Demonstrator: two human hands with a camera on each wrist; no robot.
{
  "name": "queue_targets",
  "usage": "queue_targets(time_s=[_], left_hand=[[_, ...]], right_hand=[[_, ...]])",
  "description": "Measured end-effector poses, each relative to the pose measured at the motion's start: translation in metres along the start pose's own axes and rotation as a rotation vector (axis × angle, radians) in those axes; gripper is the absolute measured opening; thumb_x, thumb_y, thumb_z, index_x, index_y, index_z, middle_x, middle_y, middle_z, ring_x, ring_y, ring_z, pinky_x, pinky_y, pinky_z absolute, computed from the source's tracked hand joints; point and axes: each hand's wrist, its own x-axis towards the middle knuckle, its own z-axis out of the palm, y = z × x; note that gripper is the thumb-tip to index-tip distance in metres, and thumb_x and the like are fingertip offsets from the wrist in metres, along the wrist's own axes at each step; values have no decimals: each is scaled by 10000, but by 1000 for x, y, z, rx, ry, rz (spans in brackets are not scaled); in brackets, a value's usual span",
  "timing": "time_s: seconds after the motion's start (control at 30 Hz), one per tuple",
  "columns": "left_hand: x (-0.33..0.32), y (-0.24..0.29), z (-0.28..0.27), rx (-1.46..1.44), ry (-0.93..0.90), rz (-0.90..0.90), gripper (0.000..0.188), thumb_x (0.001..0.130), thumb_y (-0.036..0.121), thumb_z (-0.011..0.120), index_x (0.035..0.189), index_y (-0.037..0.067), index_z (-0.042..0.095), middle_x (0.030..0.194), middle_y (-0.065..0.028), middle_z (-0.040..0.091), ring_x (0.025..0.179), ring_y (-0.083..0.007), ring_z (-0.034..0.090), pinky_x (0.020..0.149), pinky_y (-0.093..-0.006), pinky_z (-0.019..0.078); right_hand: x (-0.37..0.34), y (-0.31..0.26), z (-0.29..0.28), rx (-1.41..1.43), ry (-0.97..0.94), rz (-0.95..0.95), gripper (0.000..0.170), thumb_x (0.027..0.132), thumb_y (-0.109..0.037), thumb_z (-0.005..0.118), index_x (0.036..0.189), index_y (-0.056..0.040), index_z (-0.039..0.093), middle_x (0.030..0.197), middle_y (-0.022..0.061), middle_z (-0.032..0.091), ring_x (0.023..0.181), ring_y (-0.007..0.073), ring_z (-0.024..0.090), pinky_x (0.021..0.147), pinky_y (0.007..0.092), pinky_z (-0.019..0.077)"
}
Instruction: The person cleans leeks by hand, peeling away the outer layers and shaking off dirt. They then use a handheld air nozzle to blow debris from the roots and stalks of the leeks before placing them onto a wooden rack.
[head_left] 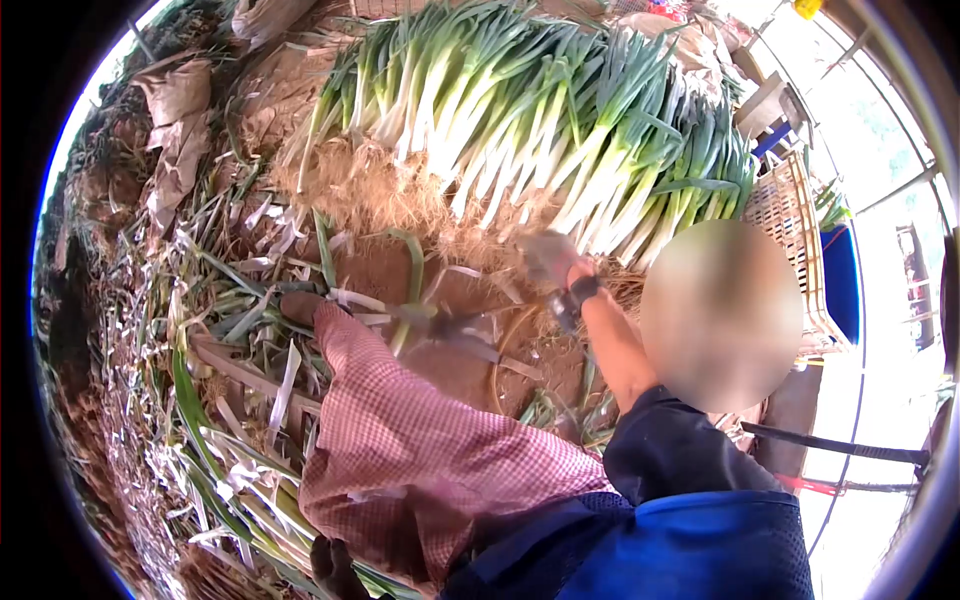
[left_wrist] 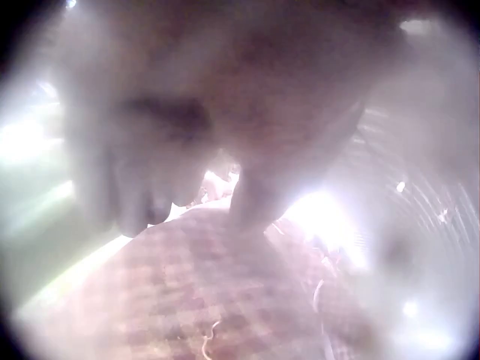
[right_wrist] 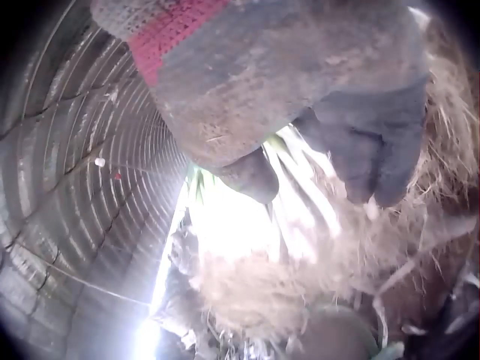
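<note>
Green onions [head_left: 500, 130] with white stems and hairy roots lie side by side in a long row. My right hand [head_left: 550, 258], in a soiled grey glove with a pink cuff, reaches over the root ends. In the right wrist view its thumb and fingers [right_wrist: 375, 165] are spread apart, with white stems [right_wrist: 300, 195] showing through the gap. My left hand [left_wrist: 172, 150] hangs loosely over pink checkered cloth [left_wrist: 187, 277] in the blurred left wrist view, nothing visible between thumb and fingers. A blurred dark shape [head_left: 440, 325] lies across the ground near the cloth.
Loose leaves and peelings [head_left: 230, 390] litter the soil on the left. A woven basket [head_left: 790, 220] stands at the right beside a blue container [head_left: 842, 280]. Crumpled sacking [head_left: 180, 120] lies at upper left. A shoe [head_left: 298, 308] shows beyond the checkered cloth.
</note>
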Motion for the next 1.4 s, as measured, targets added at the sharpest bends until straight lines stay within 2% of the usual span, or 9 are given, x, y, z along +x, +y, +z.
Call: queue_targets(time_s=[0.1,0.2,0.4,0.57,0.73,0.93,1.23,1.3,1.4], left_hand=[[-23,32,16,-76,25,-69,399,963,118,775,1332,-11,693,1141,-46,725,957,-151,653,816,-299,524],[-33,44,7,-11,-76,57,193,974,141,772,1099,5,718,987,5,646,844,-130,551,748,-338,486],[-33,14,-14,-219,189,-44,59,993,103,771,1029,68,741,842,88,618,700,-16,473,593,-220,352],[10,-40,-22,-319,366,38,217,982,137,795,1151,10,748,946,9,728,773,-93,611,687,-262,498],[54,-51,-6,-29,285,-143,390,974,192,832,1310,39,706,1100,-43,772,936,-164,718,807,-307,570],[46,3,10,453,304,-232,445,909,255,835,1299,69,728,1161,-144,783,1006,-293,755,886,-413,589],[50,-40,11,389,369,-29,415,880,241,840,1252,84,746,1025,-145,768,908,-302,744,839,-417,579],[51,-51,11,363,324,-126,337,910,175,820,1211,47,742,982,-101,767,845,-201,723,793,-354,570],[63,-70,6,55,295,-118,211,977,87,760,1166,-1,729,958,-23,750,845,-102,682,760,-284,549]], right_hand=[[-38,2,42,109,-89,-64,329,1011,-241,721,1260,-29,690,977,65,734,759,178,707,682,321,616],[-77,-15,76,-515,-224,-355,511,1078,-337,590,1503,-56,555,1448,149,599,1293,290,570,1110,388,440],[-116,-39,213,-106,-512,-449,329,995,-177,739,1244,32,699,1044,61,741,885,162,690,790,304,589],[-219,-66,329,-745,-753,-1181,472,953,-271,735,1316,26,688,1146,172,774,949,238,756,813,337,602],[-280,-36,449,-1129,-830,-932,554,936,-437,732,1281,-3,720,1224,262,749,1093,368,751,948,441,594],[-282,0,546,-1576,-708,-914,1220,873,-600,815,1679,47,167,1389,261,695,1271,381,699,1060,480,554],[-202,-2,671,-1404,-776,-1487,427,1059,-428,550,977,-84,788,861,163,749,801,304,746,738,493,603],[-259,-80,642,-749,-755,-632,286,1094,-188,526,1235,-35,721,1011,131,770,847,237,729,728,359,622],[-226,-96,638,-439,-809,-709,558,1051,-262,671,1531,-19,523,1388,238,660,1221,260,667,942,354,616]])
